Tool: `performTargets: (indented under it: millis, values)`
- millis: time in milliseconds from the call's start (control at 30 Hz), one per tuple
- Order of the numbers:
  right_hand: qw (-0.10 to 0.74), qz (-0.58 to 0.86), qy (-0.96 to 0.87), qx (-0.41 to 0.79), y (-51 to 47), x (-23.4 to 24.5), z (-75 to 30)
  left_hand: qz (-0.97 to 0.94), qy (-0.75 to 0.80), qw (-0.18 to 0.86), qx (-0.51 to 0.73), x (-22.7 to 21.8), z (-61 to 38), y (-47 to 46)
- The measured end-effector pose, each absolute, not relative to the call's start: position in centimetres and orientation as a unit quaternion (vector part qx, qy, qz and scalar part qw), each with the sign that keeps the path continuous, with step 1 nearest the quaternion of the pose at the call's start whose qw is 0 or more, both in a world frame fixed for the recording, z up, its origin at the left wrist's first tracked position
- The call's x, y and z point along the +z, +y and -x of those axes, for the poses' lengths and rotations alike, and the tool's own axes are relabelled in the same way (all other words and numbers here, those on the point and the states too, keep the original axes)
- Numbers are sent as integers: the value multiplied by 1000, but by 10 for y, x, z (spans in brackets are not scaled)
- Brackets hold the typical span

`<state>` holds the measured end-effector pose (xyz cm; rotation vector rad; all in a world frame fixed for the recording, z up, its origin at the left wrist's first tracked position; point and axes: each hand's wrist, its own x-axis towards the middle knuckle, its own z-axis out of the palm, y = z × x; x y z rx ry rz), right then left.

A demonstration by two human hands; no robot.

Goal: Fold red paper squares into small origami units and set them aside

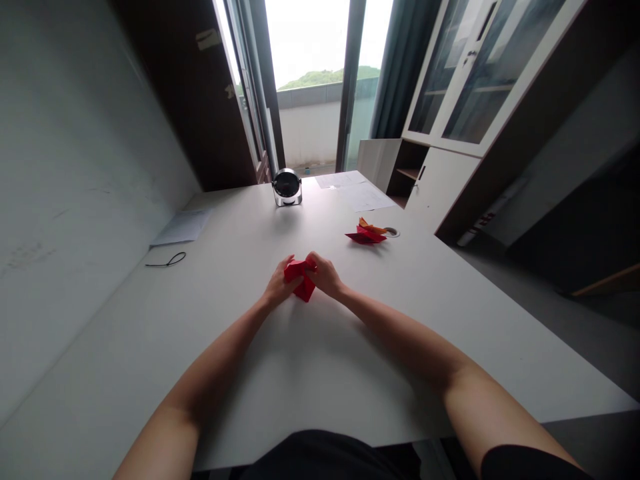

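Observation:
A folded piece of red paper (302,280) sits at the middle of the white table (310,360), held between both hands. My left hand (279,285) grips its left side with the fingers curled on it. My right hand (324,273) pinches its upper right edge. Both forearms stretch out over the table toward it.
A pile of red and orange folded paper (367,232) lies to the right, beside a round grommet (391,232). A small black fan (287,187) stands at the far edge, with paper sheets (355,190) near it. On the left lie a paper sheet (183,227) and a black cord (167,260).

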<state>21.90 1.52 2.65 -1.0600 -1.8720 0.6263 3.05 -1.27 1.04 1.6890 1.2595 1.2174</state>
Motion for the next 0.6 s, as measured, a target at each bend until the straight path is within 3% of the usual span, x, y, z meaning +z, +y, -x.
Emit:
performTargets:
  millis: [133, 333, 467, 600]
  values:
    - [451, 419, -746, 253, 14, 26, -218, -638, 542, 324, 441, 12, -27, -13]
    - [474, 386, -730, 305, 17, 20, -218, -587, 497, 398, 500, 11, -27, -12]
    - [503, 355, -670, 415, 23, 17, -221, -510, 448, 505, 533, 6, -23, -5]
    - [489, 327, -621, 518, 28, 18, -224, -463, 423, 536, 564, 1, -18, 1]
